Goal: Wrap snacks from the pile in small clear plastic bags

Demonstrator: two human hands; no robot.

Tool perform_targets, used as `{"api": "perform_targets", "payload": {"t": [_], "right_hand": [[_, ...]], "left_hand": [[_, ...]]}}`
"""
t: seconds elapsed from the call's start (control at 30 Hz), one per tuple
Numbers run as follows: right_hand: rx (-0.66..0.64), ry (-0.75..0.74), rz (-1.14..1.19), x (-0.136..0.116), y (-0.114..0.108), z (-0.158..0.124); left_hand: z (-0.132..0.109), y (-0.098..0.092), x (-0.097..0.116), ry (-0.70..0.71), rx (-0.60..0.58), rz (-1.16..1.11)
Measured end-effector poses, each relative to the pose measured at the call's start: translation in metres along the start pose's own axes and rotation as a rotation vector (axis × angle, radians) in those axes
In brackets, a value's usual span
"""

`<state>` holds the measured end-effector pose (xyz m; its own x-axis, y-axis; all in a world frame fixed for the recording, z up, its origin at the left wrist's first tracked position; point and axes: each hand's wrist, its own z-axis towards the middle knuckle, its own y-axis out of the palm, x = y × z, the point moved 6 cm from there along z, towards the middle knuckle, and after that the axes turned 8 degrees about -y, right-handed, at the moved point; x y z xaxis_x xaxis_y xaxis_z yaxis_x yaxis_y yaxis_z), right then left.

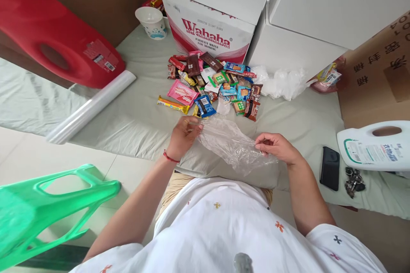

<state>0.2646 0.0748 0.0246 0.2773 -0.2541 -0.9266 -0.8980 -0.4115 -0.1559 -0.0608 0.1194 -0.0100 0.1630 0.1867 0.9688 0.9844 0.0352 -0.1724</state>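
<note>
A clear plastic bag (235, 145) is stretched between my two hands, close to the front edge of the cloth-covered surface. My left hand (185, 136), with a red cord at the wrist, pinches the bag's left end. The bag's right side is pinched by the fingertips of my right hand (273, 146). Just beyond the bag lies a pile of wrapped snacks, among them a pink packet (182, 93), a blue packet (205, 106) and a yellow stick packet (173, 105).
Behind the snacks stands a Wahaha box (208, 30), with a paper cup (151, 22) to its left. A red jug (64, 30) and a plastic roll (92, 106) are left; a phone (329, 168), keys (354, 181) and white jug (378, 147) are right. A green stool (60, 196) stands lower left.
</note>
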Motion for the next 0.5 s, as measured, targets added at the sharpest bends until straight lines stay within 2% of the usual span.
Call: {"api": "perform_targets", "payload": {"t": [0.07,0.1,0.13,0.23,0.3,0.4,0.5], "right_hand": [[0.093,-0.047,-0.043,0.003,0.005,0.002],[0.142,-0.087,-0.081,0.002,0.008,0.002],[0.184,-0.135,-0.133,0.0,0.012,0.002],[0.253,-0.298,-0.343,-0.016,0.028,-0.007],[0.258,-0.398,-0.472,-0.029,0.041,-0.015],[0.235,-0.508,-0.627,-0.044,0.06,-0.027],[0.214,-0.561,-0.699,-0.049,0.07,-0.035]], "left_hand": [[-0.01,-0.006,0.009,0.067,0.261,0.102],[-0.018,-0.004,0.013,0.076,0.309,0.133],[-0.027,0.003,0.017,0.069,0.295,0.14],[-0.051,0.04,0.024,-0.027,0.021,0.01],[-0.063,0.062,0.024,-0.116,-0.092,-0.059],[-0.065,0.085,0.02,-0.205,-0.125,-0.065],[-0.054,0.094,0.012,-0.267,-0.113,-0.086]]}}
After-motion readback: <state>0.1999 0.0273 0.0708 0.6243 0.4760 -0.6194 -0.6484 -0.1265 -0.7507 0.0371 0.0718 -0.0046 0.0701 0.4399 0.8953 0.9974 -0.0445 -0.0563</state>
